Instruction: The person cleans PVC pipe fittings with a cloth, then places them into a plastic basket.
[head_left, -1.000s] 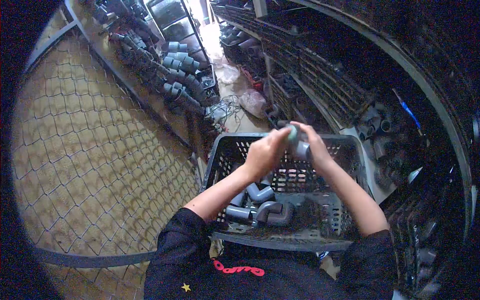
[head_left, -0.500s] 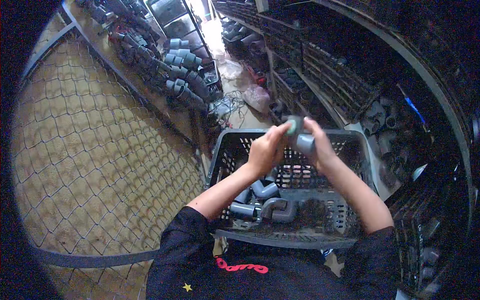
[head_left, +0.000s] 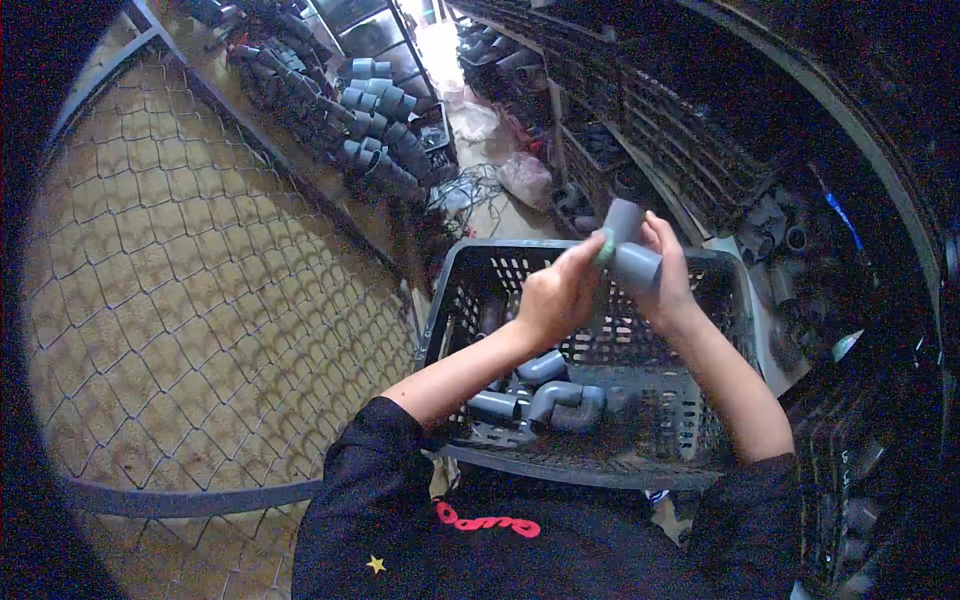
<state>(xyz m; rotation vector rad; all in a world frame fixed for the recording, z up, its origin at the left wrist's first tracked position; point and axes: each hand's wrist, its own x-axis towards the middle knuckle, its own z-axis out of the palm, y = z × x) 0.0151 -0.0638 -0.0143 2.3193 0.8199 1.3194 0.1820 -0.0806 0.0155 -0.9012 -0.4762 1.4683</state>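
change: both hands and the fitting (head_left: 632,255) sit higher than half a second ago; its stub now clears the fingers.
right hand (head_left: 672,283): closed round the grey fitting.
left hand (head_left: 560,295): fingertips pinched on the fitting's green end.
fitting: between the hands, above the crate's (head_left: 470,258) far rim.
elbows (head_left: 545,397): loose in the crate, below the forearms.

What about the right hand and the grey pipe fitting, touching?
Touching: head view shows the right hand wrapped around the grey pipe fitting.

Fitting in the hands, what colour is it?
The fitting is grey, clearest in the head view.
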